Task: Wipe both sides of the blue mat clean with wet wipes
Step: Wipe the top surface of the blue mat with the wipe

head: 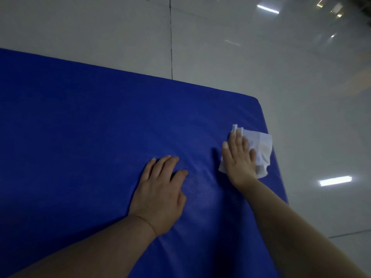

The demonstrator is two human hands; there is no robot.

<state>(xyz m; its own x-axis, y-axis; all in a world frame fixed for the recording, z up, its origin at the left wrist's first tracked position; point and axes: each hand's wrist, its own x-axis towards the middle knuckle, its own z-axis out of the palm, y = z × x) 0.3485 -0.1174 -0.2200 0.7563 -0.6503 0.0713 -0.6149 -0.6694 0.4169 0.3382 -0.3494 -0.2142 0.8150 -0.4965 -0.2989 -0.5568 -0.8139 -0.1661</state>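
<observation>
While right hand [240,157] presses wipe [261,149], left hand [160,189] flat on blue mat [80,137] (unlabelled)

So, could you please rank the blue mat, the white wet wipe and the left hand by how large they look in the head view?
1. Blue mat, by far the largest.
2. Left hand.
3. White wet wipe, partly hidden under the right hand and farther away, so this last ranking is unsure.

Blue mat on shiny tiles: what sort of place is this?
Probably an indoor hall or gym-like room, though I cannot be sure. The mat lies on a glossy tiled floor that mirrors ceiling strip lights.
</observation>
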